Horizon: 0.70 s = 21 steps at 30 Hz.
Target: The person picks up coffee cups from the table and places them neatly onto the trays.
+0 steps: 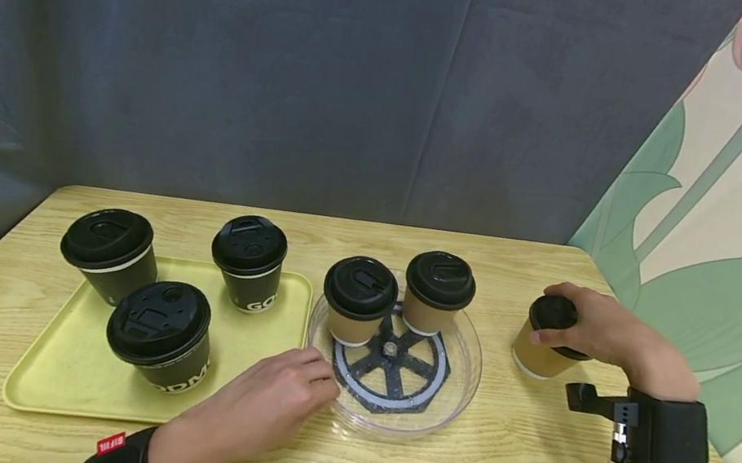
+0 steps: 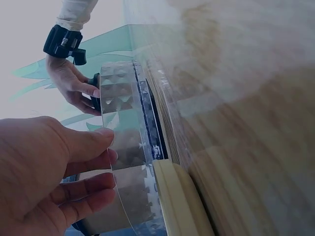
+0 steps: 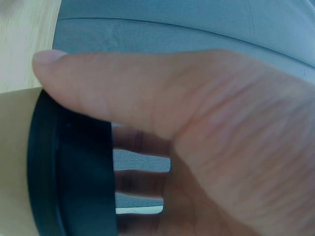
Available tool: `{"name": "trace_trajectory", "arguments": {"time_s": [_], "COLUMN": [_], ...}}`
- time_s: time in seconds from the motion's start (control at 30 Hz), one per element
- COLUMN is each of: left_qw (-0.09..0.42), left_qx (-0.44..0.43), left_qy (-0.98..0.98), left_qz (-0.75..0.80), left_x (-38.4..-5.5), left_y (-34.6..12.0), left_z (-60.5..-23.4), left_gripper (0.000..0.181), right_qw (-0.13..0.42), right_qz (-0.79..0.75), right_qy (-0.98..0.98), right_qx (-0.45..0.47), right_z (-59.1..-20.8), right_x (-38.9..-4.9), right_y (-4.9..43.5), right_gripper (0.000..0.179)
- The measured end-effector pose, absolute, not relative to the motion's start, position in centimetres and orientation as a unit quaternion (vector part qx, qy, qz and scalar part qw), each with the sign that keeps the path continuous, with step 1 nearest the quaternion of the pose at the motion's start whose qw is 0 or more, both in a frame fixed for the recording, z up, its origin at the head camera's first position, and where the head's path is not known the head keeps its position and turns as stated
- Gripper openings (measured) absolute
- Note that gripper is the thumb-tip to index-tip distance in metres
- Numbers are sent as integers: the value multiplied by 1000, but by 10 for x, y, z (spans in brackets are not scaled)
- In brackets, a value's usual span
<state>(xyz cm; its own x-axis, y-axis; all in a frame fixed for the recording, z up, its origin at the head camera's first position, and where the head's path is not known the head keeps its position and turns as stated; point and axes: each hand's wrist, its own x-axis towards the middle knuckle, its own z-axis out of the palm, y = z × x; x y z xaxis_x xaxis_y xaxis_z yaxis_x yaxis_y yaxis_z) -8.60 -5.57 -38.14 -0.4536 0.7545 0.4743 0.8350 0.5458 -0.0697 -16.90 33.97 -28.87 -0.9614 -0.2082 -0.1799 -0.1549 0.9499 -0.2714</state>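
Observation:
At the right of the table my right hand grips a brown paper coffee cup by its black lid from above. Thumb and fingers straddle that lid in the right wrist view. My left hand is at the near-left rim of a clear round turntable tray. In the left wrist view, its thumb and fingertips pinch the tray's transparent wall. Two brown lidded cups, a left one and a right one, stand upright on the turntable, over its dark spoked base.
A yellow tray lies left of the turntable, its right edge close by. Black lidded cups stand there: one at the back left, one at the front, one at the back right. A dark curtain hangs behind the table.

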Motion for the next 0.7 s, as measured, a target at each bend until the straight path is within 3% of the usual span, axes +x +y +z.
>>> {"name": "trace_trajectory", "arguments": {"time_s": [0.37, 0.7], "left_qw": [211, 229], "left_qx": [-451, -447], "left_qy": [-862, -860], "left_qz": [-97, -93], "left_x": [-88, -91], "left_y": [-60, -61], "left_z": [-380, -381], "left_gripper": [4, 8], "right_qw": [102, 102], "right_qz": [-125, -127], "right_qy": [983, 983], "right_qx": [-90, -87], "right_z": [-288, -289], "right_x": [-169, -170], "right_y": [339, 338], "right_gripper": [83, 83]}}
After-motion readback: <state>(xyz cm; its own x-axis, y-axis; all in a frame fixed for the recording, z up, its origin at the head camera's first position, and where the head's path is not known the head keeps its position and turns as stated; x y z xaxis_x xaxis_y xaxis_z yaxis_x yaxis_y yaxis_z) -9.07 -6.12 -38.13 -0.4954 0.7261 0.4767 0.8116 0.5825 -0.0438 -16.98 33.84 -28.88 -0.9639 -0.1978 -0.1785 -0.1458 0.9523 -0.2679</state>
